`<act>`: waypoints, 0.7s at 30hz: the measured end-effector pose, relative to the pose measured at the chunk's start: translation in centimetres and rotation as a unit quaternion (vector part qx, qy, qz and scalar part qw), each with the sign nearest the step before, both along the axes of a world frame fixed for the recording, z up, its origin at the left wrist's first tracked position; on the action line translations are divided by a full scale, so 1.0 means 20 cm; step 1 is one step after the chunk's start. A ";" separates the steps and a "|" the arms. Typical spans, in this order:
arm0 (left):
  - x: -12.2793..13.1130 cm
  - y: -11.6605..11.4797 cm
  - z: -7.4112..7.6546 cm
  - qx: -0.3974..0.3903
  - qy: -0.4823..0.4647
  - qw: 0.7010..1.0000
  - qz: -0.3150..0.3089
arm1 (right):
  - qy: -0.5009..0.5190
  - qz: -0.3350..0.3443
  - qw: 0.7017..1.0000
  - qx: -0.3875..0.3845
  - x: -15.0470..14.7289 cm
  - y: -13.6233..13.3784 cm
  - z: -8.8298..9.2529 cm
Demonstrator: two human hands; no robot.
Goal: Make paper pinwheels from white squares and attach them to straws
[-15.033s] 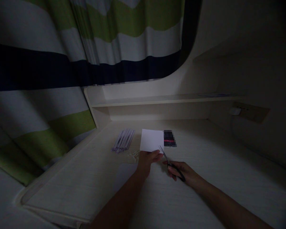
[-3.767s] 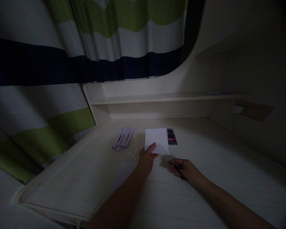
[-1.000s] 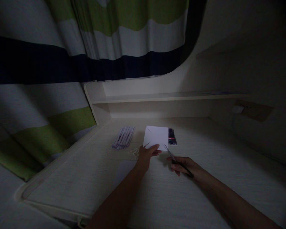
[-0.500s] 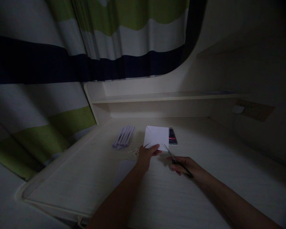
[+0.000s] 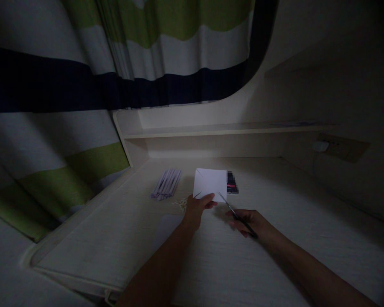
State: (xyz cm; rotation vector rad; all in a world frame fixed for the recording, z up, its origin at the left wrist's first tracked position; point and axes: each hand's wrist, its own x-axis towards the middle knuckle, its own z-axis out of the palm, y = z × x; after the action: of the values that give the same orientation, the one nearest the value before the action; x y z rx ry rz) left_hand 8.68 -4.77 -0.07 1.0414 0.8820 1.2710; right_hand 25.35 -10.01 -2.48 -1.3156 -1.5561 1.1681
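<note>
Presently, head view, single entry. Left hand (image 5: 196,209) is pinching the near edge of a white paper square (image 5: 210,182), holding it raised just above the pale desk (image 5: 275,256); short slits are showing at its near-left and far-left corners. Right hand (image 5: 251,221) is clenching the handles of dark scissors (image 5: 235,212), blades pointing up-left with the tips touching the sheet's near-right corner. Whether the blades are parted is hard to tell in this dim light.

Handling, as judged: the sheet is looking light, thin and floppy, easily creased or torn, so it is best held close to the edge being cut, with fingers kept clear of the blades.

Surroundings: a bundle of pale sticks (image 5: 167,183) is lying left of the sheet, well apart; a small dark object (image 5: 232,187) is sitting just beyond the sheet's right edge; a striped curtain (image 5: 83,85) is hanging at left, a shelf (image 5: 217,130) running behind.

Against the frame half a second ago: the scissor tips are sitting slightly nearer the paper corner; the left-hand grip and the sheet are staying unchanged.
</note>
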 end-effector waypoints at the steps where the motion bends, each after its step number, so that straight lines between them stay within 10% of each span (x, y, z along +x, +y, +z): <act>1: 0.00 0.00 0.00 0.000 0.001 1.000 0.002 | 0.010 -0.004 1.000 -0.016 0.00 0.00 0.00; 21: 0.01 -0.02 0.01 0.017 0.062 0.998 -0.001 | 0.020 -0.029 0.999 -0.039 -0.02 0.00 0.00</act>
State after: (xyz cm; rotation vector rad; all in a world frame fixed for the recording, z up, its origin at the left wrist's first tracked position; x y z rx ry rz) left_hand 8.79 -5.07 0.07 1.1576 0.9559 1.2341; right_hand 25.02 -10.05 -2.44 -1.3693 -1.4474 1.2227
